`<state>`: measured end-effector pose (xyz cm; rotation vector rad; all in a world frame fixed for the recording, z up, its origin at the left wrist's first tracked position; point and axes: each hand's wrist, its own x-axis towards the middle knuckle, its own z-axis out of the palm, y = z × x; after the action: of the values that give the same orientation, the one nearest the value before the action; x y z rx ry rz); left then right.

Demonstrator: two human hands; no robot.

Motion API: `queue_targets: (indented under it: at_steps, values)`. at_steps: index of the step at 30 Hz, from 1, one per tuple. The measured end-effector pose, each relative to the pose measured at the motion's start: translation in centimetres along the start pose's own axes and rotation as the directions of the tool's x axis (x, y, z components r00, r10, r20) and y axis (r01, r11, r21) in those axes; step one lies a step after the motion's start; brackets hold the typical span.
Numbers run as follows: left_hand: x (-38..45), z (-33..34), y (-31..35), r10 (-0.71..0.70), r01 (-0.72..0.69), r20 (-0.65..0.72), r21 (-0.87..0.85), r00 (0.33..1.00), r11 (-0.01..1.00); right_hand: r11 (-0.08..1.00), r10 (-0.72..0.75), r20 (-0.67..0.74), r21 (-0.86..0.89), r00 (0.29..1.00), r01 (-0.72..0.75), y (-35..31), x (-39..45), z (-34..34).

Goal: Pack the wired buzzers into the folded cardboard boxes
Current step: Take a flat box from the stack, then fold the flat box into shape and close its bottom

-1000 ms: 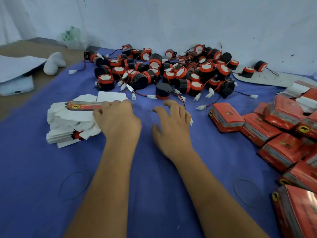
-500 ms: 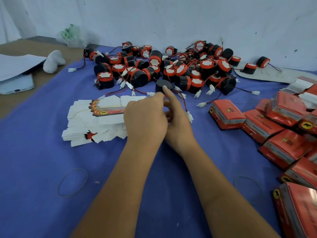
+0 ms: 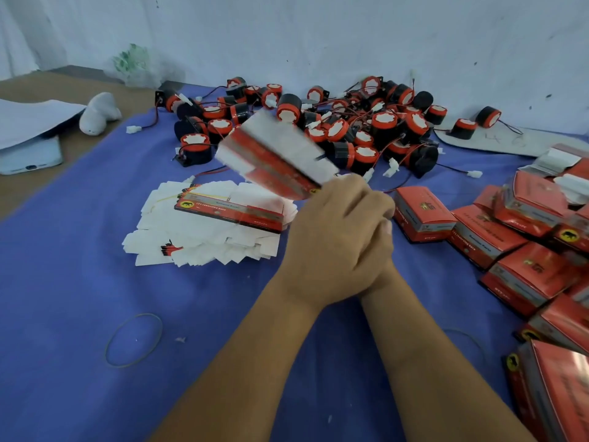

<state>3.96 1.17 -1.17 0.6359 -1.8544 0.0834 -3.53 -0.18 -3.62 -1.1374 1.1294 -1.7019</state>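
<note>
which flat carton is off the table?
The blurred flat carton gripped by the hands, raised over the buzzers; the others lie in the stack.

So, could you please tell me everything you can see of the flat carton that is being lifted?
The flat carton is an unfolded cardboard blank, red and silver printed on one face, plain white on its flaps. It is motion-blurred, raised off the blue cloth and tilted, in front of the buzzer pile, above the stack of flat blanks. Its lower right end meets the left hand, clasped with the right hand; the grip itself is hidden.
</note>
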Motion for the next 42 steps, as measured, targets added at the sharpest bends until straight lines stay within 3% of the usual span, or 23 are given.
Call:
queue_targets:
  at_steps: [3,5,7,10,13,16,18,21,23,25,29,31,33,37,42]
  values:
    - [-0.9,0.7,-0.2,-0.184,0.201,0.163,-0.093,0.969,0.975,0.988,0.052,-0.002,0.147,0.999,-0.051,-0.4,1.0,-1.1]
    - [-1.2,1.2,-1.0,-0.396,0.422,0.320,-0.013,0.861,0.907,0.978,0.083,-0.158,0.200,0.984,-0.050,-0.4,2.1,-1.5]
    - [-1.4,1.3,-2.5,-0.580,0.568,0.361,0.151,0.730,0.809,0.970,0.116,-0.290,0.237,0.950,-0.046,-0.4,2.6,-1.8]
    - [-1.5,0.4,-4.8,-0.735,0.667,0.220,0.315,0.641,0.676,0.960,0.164,-0.336,0.273,0.928,-0.071,-0.2,2.8,-2.3]
    - [-0.9,-1.0,-6.2,-0.860,0.836,0.026,0.219,0.510,0.503,0.963,0.158,-0.365,0.262,0.917,-0.062,-0.2,2.8,-2.6]
    - [-1.2,-2.1,-7.5,-0.892,0.876,-0.006,0.197,0.451,0.441,0.992,0.035,-0.355,0.124,0.934,0.009,-0.6,2.7,-2.5]
    - [-1.2,-2.5,-7.8,-0.880,0.880,-0.013,0.013,0.474,0.474,0.996,-0.089,-0.303,-0.028,0.949,0.085,-0.8,2.6,-2.3]
    - [-0.4,-2.6,-6.9,-0.786,0.687,-0.008,-0.480,0.618,0.545,0.922,-0.277,-0.143,-0.316,0.950,0.221,-0.8,1.9,-1.8]
    - [-0.1,-2.4,-6.5,-0.693,0.573,0.007,-0.568,0.721,0.590,0.834,-0.330,0.005,-0.468,0.944,0.294,-0.5,1.6,-1.6]
    - [0.0,-2.2,-6.4,-0.652,0.539,0.006,-0.568,0.758,0.622,0.751,-0.365,0.127,-0.545,0.922,0.372,-0.1,1.4,-1.5]
    - [0.1,-2.3,-6.7,-0.785,0.556,-0.115,-0.645,0.608,0.525,0.647,-0.504,0.207,-0.554,0.839,0.525,0.3,1.4,-1.3]
    - [-0.1,-2.7,-7.2,-0.824,0.553,-0.034,-0.726,0.565,0.409,0.675,-0.489,0.190,-0.536,0.852,0.507,0.6,1.4,-1.2]
    - [-0.4,-3.1,-8.0,-0.818,0.553,0.064,-0.767,0.572,0.327,0.747,-0.426,0.160,-0.493,0.890,0.446,0.6,1.3,-1.1]
    - [-0.5,-2.6,-8.4,-0.828,0.615,-0.002,-0.669,0.561,0.418,0.765,-0.417,0.132,-0.483,0.899,0.426,0.2,1.5,-1.1]
    - [-0.5,-2.3,-8.7,-0.882,0.577,-0.092,-0.724,0.462,0.378,0.522,-0.544,0.338,-0.580,0.768,0.625,0.4,1.1,-0.8]
